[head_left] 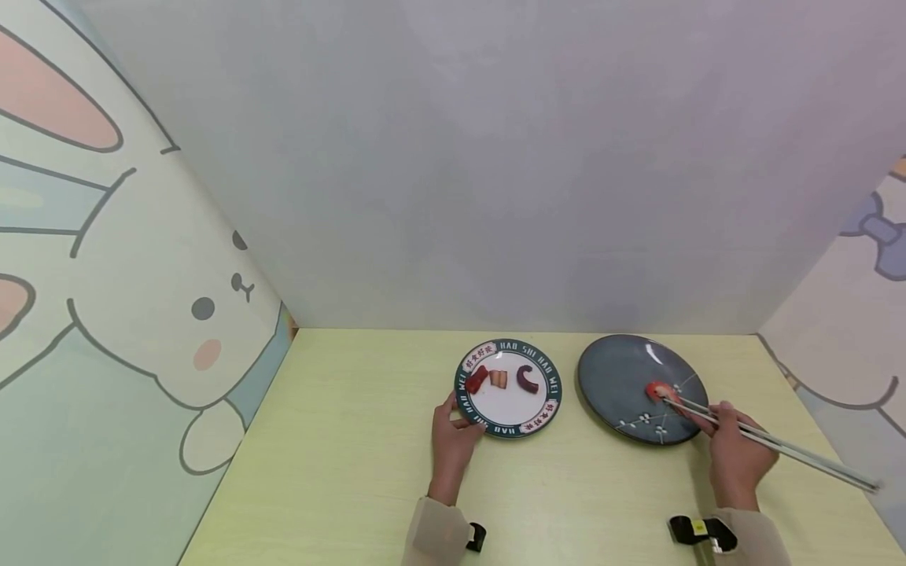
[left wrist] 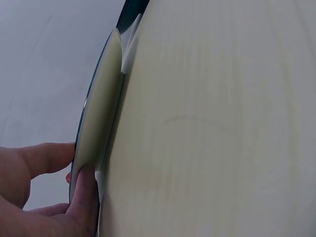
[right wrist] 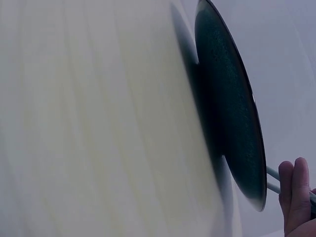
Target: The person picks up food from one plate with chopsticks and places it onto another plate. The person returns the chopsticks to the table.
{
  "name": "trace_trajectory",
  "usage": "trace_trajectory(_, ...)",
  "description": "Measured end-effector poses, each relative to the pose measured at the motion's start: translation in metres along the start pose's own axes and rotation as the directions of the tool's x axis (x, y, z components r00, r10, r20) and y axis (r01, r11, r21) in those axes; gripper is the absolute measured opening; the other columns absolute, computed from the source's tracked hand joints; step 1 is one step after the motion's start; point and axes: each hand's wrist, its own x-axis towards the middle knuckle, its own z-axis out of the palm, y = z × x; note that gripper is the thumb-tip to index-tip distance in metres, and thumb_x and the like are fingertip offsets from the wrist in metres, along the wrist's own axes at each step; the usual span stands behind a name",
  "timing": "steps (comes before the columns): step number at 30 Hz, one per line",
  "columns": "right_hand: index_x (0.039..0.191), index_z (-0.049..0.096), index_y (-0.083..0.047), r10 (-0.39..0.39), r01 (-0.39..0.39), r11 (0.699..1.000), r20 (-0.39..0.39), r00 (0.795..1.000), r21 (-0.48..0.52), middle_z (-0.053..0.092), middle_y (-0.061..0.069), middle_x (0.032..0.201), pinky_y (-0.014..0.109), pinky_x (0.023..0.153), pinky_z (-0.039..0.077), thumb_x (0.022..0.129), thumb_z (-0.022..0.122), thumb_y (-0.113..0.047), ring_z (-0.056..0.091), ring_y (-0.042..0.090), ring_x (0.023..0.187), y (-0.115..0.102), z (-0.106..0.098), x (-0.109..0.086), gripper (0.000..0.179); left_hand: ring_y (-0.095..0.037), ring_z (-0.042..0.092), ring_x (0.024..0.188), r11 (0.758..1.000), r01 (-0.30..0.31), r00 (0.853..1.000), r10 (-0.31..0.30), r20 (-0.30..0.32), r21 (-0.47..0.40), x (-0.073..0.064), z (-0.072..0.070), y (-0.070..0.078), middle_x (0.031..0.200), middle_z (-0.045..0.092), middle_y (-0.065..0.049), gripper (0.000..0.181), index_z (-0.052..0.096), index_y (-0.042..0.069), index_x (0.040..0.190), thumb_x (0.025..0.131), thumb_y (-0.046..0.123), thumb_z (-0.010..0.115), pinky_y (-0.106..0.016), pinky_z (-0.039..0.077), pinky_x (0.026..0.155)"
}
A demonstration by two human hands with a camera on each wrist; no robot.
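Note:
My left hand (head_left: pixel 453 440) pinches the near-left rim of a small white plate (head_left: pixel 506 399) with a dark green lettered border. The left wrist view shows finger and thumb on either side of that plate's edge (left wrist: pixel 94 118). On it lie a dark red piece (head_left: pixel 477 380), a striped meat slice (head_left: pixel 499 379) and a curved purple piece (head_left: pixel 527 380). A pair of chopsticks (head_left: pixel 793 450) is in my right hand (head_left: pixel 739 454), their tips at an orange-red shrimp (head_left: pixel 661 391) on the larger dark plate (head_left: pixel 614 377).
Both plates stand toward the back of the pale yellow table (head_left: pixel 354 440), a short gap between them. A grey wall (head_left: pixel 453 196) rises behind. Cartoon-printed panels (head_left: pixel 163 314) flank the table on both sides.

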Motion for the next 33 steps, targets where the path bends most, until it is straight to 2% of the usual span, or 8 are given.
trace_trajectory(10,0.084,0.081,-0.009,-0.012,0.016,0.987,0.026,1.0,-0.16,0.074,-0.004,0.067,0.015,0.052,0.054,0.101,0.067,-0.009,0.072,0.005,0.055,-0.0024,-0.0017,0.0006,0.021,-0.02,0.061,0.094,1.0,-0.012,1.0,0.012,0.005,-0.011,-0.002,-0.001,0.0001,0.128,0.053,-0.013,0.083,0.045,0.001,0.158,0.082,-0.009,0.077,-0.026,0.055,0.07)
trace_trajectory(18,0.084,0.08,-0.009,-0.025,0.034,0.976,0.047,0.999,-0.216,0.073,-0.007,0.066,0.014,0.052,0.054,0.101,0.068,-0.01,0.072,0.003,0.055,-0.0015,-0.0016,0.0041,0.021,-0.02,0.062,0.094,1.0,-0.024,1.0,0.024,0.01,-0.018,-0.0015,-0.0012,-0.001,0.129,0.053,-0.013,0.083,0.044,0.0,0.158,0.082,-0.009,0.077,-0.026,0.055,0.07)
trace_trajectory(21,0.079,0.079,-0.021,-0.084,0.1,0.924,0.061,0.995,-0.368,0.069,-0.017,0.063,0.012,0.052,0.05,0.102,0.066,-0.016,0.067,-0.007,0.057,-0.001,-0.0028,0.0043,0.027,-0.02,0.062,0.093,0.999,-0.034,0.999,0.034,0.004,-0.02,-0.0005,-0.0013,-0.0018,0.128,0.054,-0.014,0.083,0.046,-0.001,0.157,0.08,-0.009,0.077,-0.026,0.054,0.07)
trace_trajectory(25,0.074,0.074,-0.035,-0.157,0.163,0.817,0.06,0.986,-0.553,0.062,-0.03,0.06,0.01,0.054,0.039,0.102,0.066,-0.024,0.057,-0.015,0.06,-0.0011,-0.0036,0.004,0.031,-0.02,0.061,0.091,0.999,-0.045,0.999,0.045,0.001,-0.023,0.0003,-0.0011,-0.0019,0.127,0.054,-0.014,0.082,0.048,-0.001,0.155,0.079,-0.009,0.078,-0.025,0.054,0.068)
trace_trajectory(28,0.079,0.079,-0.023,-0.101,0.121,0.899,0.069,0.992,-0.42,0.068,-0.02,0.062,0.012,0.054,0.05,0.102,0.065,-0.018,0.064,-0.011,0.059,-0.0016,-0.002,0.0038,0.028,-0.019,0.061,0.091,0.999,-0.037,0.999,0.037,0.004,-0.023,0.0003,-0.0011,-0.0014,0.127,0.054,-0.013,0.082,0.048,0.0,0.155,0.08,-0.009,0.078,-0.026,0.053,0.068)
trace_trajectory(30,0.082,0.08,-0.015,-0.055,0.075,0.947,0.073,0.996,-0.313,0.071,-0.012,0.063,0.015,0.053,0.054,0.102,0.065,-0.013,0.069,-0.003,0.055,-0.0021,-0.0004,0.0035,0.025,-0.019,0.06,0.09,0.999,-0.036,0.999,0.036,0.004,-0.019,0.0004,-0.0008,-0.0014,0.126,0.054,-0.013,0.082,0.048,0.0,0.156,0.08,-0.009,0.077,-0.026,0.053,0.068)
trace_trajectory(32,0.085,0.079,-0.009,-0.016,0.034,0.975,0.083,0.996,-0.222,0.073,-0.005,0.065,0.018,0.052,0.055,0.102,0.065,-0.009,0.072,0.006,0.054,-0.0025,0.0009,0.0031,0.022,-0.019,0.06,0.09,0.999,-0.034,0.999,0.034,0.002,-0.015,0.0004,-0.0007,-0.0014,0.126,0.054,-0.013,0.082,0.048,0.0,0.156,0.08,-0.01,0.077,-0.027,0.053,0.068)
trace_trajectory(33,0.085,0.079,-0.009,-0.009,0.027,0.975,0.08,0.997,-0.22,0.073,-0.005,0.065,0.019,0.053,0.056,0.102,0.065,-0.009,0.072,0.006,0.054,-0.0026,0.0011,0.003,0.022,-0.02,0.06,0.09,0.999,-0.032,0.999,0.032,0.002,-0.014,0.0003,-0.0007,-0.0013,0.127,0.054,-0.013,0.082,0.048,0.0,0.156,0.08,-0.01,0.077,-0.027,0.053,0.068)
